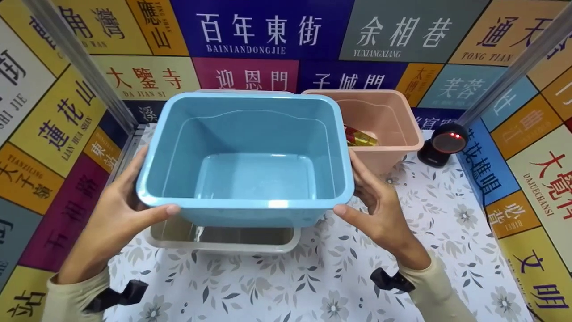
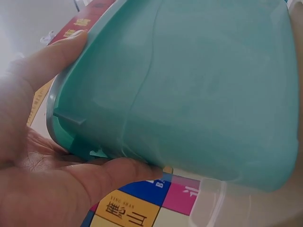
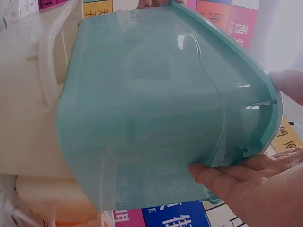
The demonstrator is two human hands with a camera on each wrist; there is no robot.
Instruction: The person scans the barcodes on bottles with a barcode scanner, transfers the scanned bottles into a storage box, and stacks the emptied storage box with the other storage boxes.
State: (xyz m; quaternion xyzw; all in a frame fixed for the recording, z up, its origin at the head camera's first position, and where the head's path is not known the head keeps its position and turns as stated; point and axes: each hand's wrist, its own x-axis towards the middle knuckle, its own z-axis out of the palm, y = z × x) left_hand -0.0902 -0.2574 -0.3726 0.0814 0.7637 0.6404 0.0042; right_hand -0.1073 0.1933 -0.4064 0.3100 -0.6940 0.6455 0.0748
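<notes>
A light blue plastic bin (image 1: 254,176), with nothing visible inside, is held up in both hands above the table and tilted so its opening faces the head camera. My left hand (image 1: 118,201) grips its left side, thumb on the front rim and fingers behind the wall. At the other end, my right hand (image 1: 380,208) holds it the same way. Both wrist views show fingers spread under the rim against the outer wall of the bin (image 2: 189,94). Below and partly hidden stands an off-white bin (image 1: 223,246); the blue bin covers much of its opening.
A pink bin (image 1: 389,116) at the back right contains a red and gold packet (image 1: 359,136). Behind the blue bin shows another pale pink rim (image 1: 243,91). A black scanner-like device (image 1: 442,145) stands at right on the floral tablecloth (image 1: 339,277). Sign-printed walls surround the table.
</notes>
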